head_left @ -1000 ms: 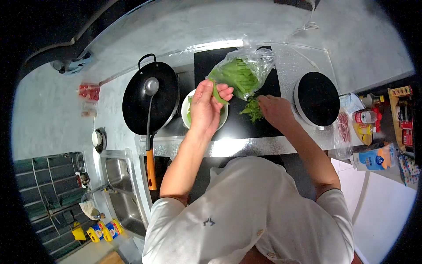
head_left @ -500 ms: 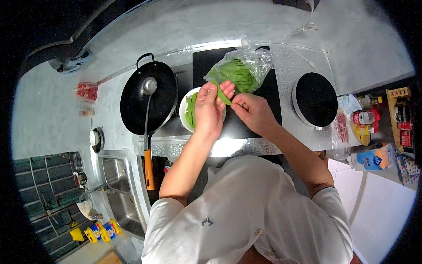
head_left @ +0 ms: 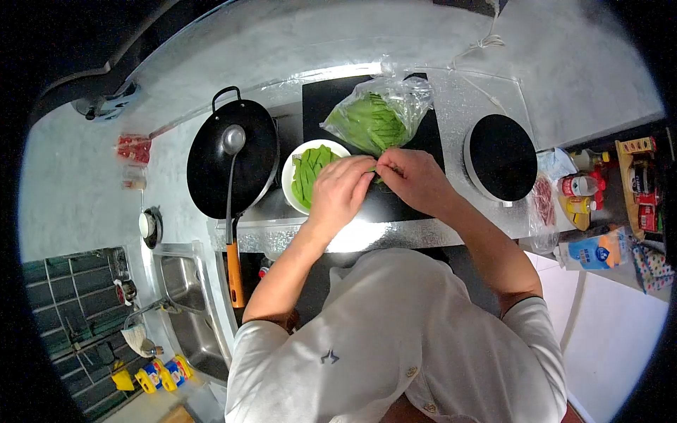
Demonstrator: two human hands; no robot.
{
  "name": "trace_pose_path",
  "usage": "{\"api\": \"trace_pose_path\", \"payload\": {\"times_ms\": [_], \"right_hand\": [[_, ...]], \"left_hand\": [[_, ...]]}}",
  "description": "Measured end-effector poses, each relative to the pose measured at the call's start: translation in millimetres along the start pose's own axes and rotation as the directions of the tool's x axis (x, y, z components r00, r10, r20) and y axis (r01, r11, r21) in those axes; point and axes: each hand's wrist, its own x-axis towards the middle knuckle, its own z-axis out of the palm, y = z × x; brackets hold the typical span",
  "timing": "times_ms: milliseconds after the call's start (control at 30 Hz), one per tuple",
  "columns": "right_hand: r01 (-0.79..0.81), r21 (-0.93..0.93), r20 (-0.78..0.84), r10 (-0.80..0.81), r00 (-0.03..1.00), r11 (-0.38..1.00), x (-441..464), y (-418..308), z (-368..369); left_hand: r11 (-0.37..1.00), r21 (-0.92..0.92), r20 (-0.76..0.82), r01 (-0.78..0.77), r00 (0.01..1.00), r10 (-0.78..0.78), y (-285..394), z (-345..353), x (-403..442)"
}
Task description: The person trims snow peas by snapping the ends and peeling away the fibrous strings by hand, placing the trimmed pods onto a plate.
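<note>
Green pod (head_left: pixel 372 169), frame centre, clamped in the fingers of left hand (head_left: pixel 340 189) and right hand (head_left: pixel 416 183), presumably for steadiness, white bowl (head_left: pixel 287 178) just left within easy reach.

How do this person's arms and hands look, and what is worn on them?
The left hand and right hand are ungloved, the forearms bare. The pale shirt has short sleeves, the right one edged with a thin dark line.
</note>
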Motion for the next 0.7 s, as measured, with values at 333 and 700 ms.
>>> {"api": "trace_pose_path", "payload": {"times_ms": [333,700], "right_hand": [[0.253,-0.209,-0.005,-0.260,0.966,0.945,3.9,1.8,-4.2],[-0.139,0.402,-0.126,0.205,0.971,0.905,-3.5,-7.6,15.6]], "left_hand": [[0.992,0.128,0.060,-0.019,0.998,0.011,10.2,-5.0,9.5],[0.862,-0.409,-0.185,0.300,0.898,-0.400,28.9,11.9,7.6]]}}
